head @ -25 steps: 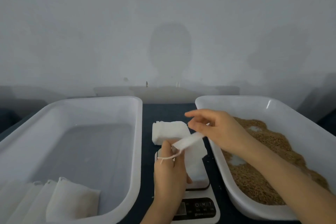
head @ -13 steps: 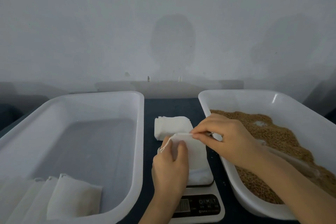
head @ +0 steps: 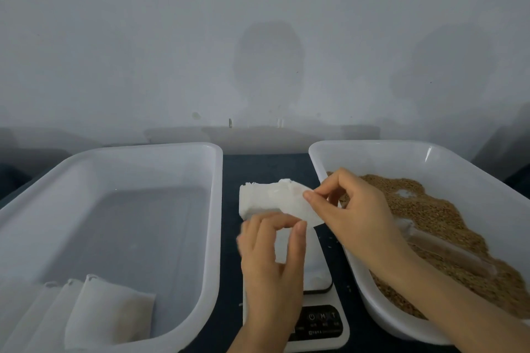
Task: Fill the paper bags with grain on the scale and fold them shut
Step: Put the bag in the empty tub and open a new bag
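A white paper bag (head: 298, 209) hangs over the scale (head: 318, 321), held by both hands. My right hand (head: 352, 209) pinches its top right edge between thumb and forefinger. My left hand (head: 272, 261) pinches the bag's lower part with thumb and forefinger; the bag's bottom reaches down to the scale's platform behind that hand. A stack of empty white bags (head: 255, 199) lies on the dark table just beyond. Brown grain (head: 424, 218) fills the right tub (head: 372, 149), with a clear scoop (head: 447, 249) lying in it.
The left tub (head: 137, 152) holds several filled, folded white bags (head: 109, 312) in its near left corner. A grey wall rises behind the table. Dark table surface (head: 266, 166) shows between the two tubs.
Both hands lifted and spread the bag's mouth. My right hand pulled its edge up and to the right, my left hand shifted to a pinch lower on the bag.
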`<state>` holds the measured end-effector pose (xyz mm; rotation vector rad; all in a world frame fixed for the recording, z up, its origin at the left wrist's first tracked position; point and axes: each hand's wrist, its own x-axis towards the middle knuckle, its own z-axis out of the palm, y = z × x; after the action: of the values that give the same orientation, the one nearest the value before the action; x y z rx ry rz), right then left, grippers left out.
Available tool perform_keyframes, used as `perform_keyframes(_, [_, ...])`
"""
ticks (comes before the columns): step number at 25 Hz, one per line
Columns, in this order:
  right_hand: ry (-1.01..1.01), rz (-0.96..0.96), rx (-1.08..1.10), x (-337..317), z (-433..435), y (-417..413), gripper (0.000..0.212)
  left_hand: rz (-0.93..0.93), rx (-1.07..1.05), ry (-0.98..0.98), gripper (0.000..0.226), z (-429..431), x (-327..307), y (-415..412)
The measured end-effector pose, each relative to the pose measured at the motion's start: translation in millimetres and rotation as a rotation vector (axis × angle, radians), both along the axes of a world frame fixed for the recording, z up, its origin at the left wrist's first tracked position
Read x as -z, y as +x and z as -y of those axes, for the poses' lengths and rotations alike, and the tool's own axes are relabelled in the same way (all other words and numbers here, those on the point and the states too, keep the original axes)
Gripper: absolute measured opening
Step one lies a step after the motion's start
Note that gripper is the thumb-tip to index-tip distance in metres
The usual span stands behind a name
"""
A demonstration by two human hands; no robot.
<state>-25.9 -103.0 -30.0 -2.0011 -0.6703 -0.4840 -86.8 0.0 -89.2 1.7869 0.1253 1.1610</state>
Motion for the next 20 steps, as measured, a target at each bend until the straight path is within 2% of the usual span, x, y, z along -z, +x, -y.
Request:
perform_keyframes(2, [-0.125, 0.014, -0.089, 1, -3, -4, 0.019, -0.148, 0.231, -0.309, 0.036, 0, -6, -1])
perform_keyframes(5, [-0.204, -0.040, -0.209, 4, -7, -5, 0.022, -0.169, 0.330, -0.527, 0.040, -7, -8, 2])
perform_keyframes(11, [-0.067, -0.367, -0.317, -5, -3, -1, 0.024, -0.189, 0.595, -0.665, 0.033, -14, -6, 4])
perform_keyframes(13, [-0.028, -0.461, -0.355, -6, -1, 0, 0.023, -0.190, 0.584, -0.652, 0.026, -14, -8, 2])
perform_keyframes(15, [0.001, -0.497, -0.333, -6, -1, 1, 0.021, -0.175, 0.482, -0.601, 0.019, -14, -11, 1])
perform_keyframes(17, [-0.009, -0.373, -0.220, -3, -3, 1, 0.019, -0.149, 0.337, -0.537, 0.010, -13, -11, 0])
perform_keyframes(20, [-0.177, 0.089, -0.077, 2, -2, 0, 0.018, -0.122, 0.194, -0.471, 0.011, -9, -9, 0])
